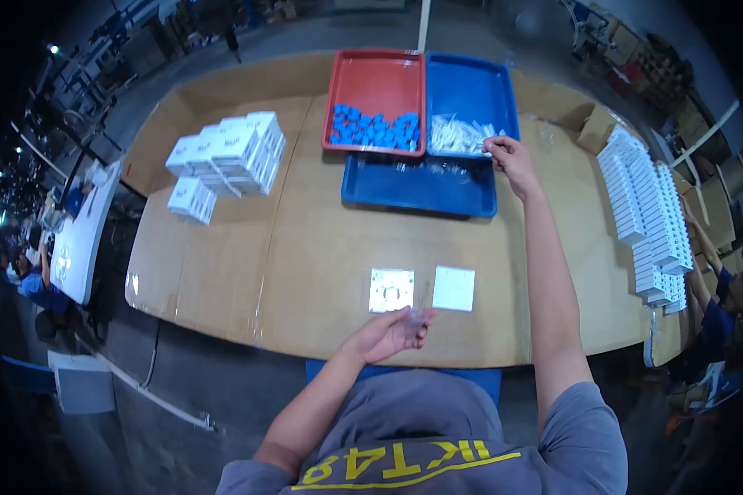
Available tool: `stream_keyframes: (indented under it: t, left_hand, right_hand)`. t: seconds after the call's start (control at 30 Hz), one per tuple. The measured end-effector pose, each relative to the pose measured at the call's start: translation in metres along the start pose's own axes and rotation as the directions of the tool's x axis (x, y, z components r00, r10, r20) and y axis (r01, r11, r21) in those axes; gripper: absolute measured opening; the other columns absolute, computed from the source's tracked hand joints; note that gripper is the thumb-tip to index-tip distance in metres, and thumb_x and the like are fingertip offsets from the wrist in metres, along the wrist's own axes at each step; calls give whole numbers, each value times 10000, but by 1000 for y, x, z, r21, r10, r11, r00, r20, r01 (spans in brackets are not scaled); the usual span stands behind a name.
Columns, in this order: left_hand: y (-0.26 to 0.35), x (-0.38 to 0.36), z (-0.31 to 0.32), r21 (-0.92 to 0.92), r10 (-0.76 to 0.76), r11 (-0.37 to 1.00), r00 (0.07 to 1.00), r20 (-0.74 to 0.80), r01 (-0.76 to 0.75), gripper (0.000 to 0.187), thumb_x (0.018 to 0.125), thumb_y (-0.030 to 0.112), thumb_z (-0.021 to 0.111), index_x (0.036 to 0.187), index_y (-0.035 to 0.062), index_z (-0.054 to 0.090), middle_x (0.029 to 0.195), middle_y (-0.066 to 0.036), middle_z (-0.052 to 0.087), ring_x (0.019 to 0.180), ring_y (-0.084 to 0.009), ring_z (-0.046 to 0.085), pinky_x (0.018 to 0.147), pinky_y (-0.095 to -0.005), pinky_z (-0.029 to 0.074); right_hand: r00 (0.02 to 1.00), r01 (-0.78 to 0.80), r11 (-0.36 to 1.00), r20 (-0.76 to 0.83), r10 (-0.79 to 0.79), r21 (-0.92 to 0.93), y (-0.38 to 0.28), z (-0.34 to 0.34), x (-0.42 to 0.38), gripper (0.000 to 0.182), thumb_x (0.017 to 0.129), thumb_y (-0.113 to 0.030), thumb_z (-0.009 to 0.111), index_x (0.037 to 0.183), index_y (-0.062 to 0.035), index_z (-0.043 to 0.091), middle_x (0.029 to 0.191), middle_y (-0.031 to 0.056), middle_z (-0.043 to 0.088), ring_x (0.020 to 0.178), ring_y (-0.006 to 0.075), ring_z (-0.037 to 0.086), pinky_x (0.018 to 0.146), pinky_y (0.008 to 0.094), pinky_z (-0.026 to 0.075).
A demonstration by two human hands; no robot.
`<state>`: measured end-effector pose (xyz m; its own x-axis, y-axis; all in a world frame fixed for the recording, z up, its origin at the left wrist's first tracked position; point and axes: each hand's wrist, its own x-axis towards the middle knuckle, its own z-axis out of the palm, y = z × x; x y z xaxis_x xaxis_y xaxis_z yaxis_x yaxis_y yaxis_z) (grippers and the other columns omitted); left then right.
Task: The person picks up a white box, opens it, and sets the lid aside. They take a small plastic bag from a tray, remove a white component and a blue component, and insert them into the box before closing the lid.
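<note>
Near the table's front edge, my left hand (392, 334) is curled around a small see-through piece (416, 322) that looks like a clear plastic bag. Just beyond it lie a white square plate with a round opening and small parts (391, 290) and a plain white square plate (454, 289). My right hand (512, 165) reaches forward to the near right corner of a blue tray (475, 78). Its fingers are pinched together beside the thin white pieces (458, 134) in that tray; what they hold, if anything, is too small to make out.
Left of the blue tray, a red tray (380, 74) holds small blue pieces (376, 129). An additional blue tray (417, 188) stands in front. White boxes (231, 153) are stacked at left, and long rows of white boxes (644, 214) at right. Other people work at both sides.
</note>
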<state>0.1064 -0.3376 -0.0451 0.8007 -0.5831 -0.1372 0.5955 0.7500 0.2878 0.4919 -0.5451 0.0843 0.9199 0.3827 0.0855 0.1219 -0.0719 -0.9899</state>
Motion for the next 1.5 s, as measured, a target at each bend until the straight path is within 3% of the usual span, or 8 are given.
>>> stream_keyframes:
  t: [0.13, 0.43, 0.7, 0.9, 1.0, 1.1, 1.2, 1.5]
  left_hand:
    - [2, -1, 4, -47, 0, 999, 1000, -19, -1, 607, 1119, 425, 429, 1499, -48, 442, 1220, -94, 652, 1027, -199, 645, 974, -381, 532]
    - [4, 0, 13, 35, 28, 999, 999, -35, -27, 588, 1120, 436, 430, 1472, -31, 485, 1175, -87, 663, 998, -178, 646, 960, -383, 536]
    - [4, -1, 16, 30, 42, 999, 996, -75, -40, 437, 1128, 403, 438, 1309, 43, 609, 1178, -99, 692, 971, -181, 665, 916, -382, 551]
    - [1, -1, 11, 40, 70, 997, 997, -38, -68, 411, 1133, 395, 428, 1290, 63, 612, 1161, -94, 696, 961, -177, 669, 897, -372, 557]
    - [1, 0, 13, 47, 77, 996, 996, -55, -75, 402, 1134, 399, 426, 1280, 77, 616, 1135, -93, 699, 947, -178, 672, 887, -367, 560]
    - [3, -1, 15, 56, 59, 997, 997, -45, -57, 393, 1131, 393, 426, 1298, 80, 595, 1139, -91, 689, 973, -206, 677, 928, -410, 544]
    - [5, -1, 18, 39, 52, 998, 998, -21, -51, 371, 1126, 380, 448, 1295, 83, 592, 1131, -83, 689, 973, -202, 675, 933, -409, 542]
    - [-2, -1, 4, 78, 88, 993, 995, -49, -84, 336, 1100, 370, 521, 1281, 95, 590, 1087, -54, 680, 970, -186, 668, 918, -399, 535]
  right_hand:
    - [1000, -13, 995, 23, 15, -100, -9, 41, -98, 139, 990, -113, 700, 1083, -25, 752, 910, -14, 697, 691, 39, 518, 612, 219, 412]
    - [946, -216, 976, 247, 212, -12, 6, 97, -253, 134, 927, -80, 763, 1047, -22, 763, 833, -49, 670, 693, 5, 492, 616, 197, 383]
    - [922, -146, 944, 304, 239, -297, -19, 116, -267, 101, 906, -73, 768, 991, -19, 767, 794, -10, 676, 688, 65, 543, 627, 244, 437]
    - [870, 77, 984, 494, 11, -158, -8, 121, -263, 151, 959, -81, 699, 1046, 34, 743, 1068, 71, 681, 808, 164, 661, 765, 300, 540]
    - [837, 41, 982, 543, 67, -186, -6, 121, -263, 161, 1004, -97, 659, 1067, 29, 739, 1143, 75, 650, 839, 127, 612, 801, 298, 527]
    - [796, -238, 960, 537, 280, -148, -15, 123, -261, 226, 1064, -145, 596, 1141, 22, 727, 1166, 84, 660, 919, 142, 631, 816, 300, 531]
    - [768, -222, 960, 576, 280, -171, -16, 124, -259, 293, 1097, -208, 557, 1185, 26, 708, 1210, 97, 656, 966, 150, 639, 827, 295, 538]
    - [791, 104, 944, 601, 112, -313, -6, 139, -263, 379, 1099, -278, 543, 1052, 41, 742, 1285, 118, 638, 1195, 255, 573, 1009, 359, 478]
